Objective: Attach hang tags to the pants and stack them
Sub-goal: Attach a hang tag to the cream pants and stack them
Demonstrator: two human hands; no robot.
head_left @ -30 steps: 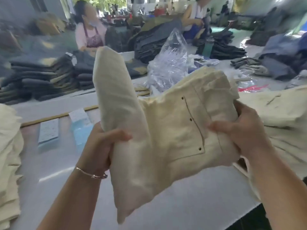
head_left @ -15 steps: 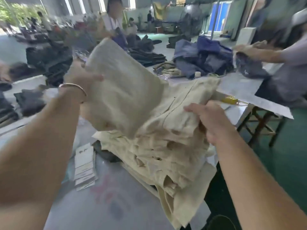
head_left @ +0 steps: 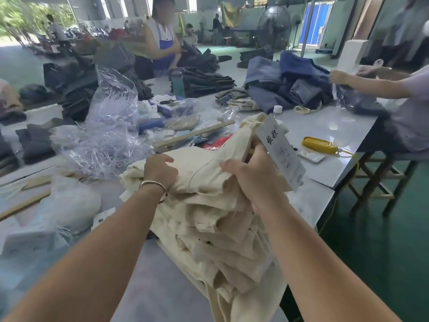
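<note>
A folded pair of cream pants [head_left: 199, 166] lies on top of a stack of cream pants [head_left: 222, 240] at the table's near right edge. My left hand [head_left: 159, 171] rests on the top pair's left part, fingers curled into the cloth. My right hand [head_left: 249, 175] grips the waistband end of the same pair, lifted a little. A white hang tag [head_left: 281, 149] with black print sticks up from that waistband beside my right hand. Loose hang tags [head_left: 103, 219] lie on the table left of the stack.
A crumpled clear plastic bag [head_left: 104, 135] and wooden sticks [head_left: 192, 134] lie behind the stack. A yellow device [head_left: 319, 144] and a phone [head_left: 311, 156] sit at the right. Dark and blue garment piles [head_left: 287, 82] and other workers surround the table [head_left: 325, 122].
The cream pair that I held up in both hands has come down onto the stack. My left hand dropped from high at the left onto the cloth. A hang tag now shows by my right hand.
</note>
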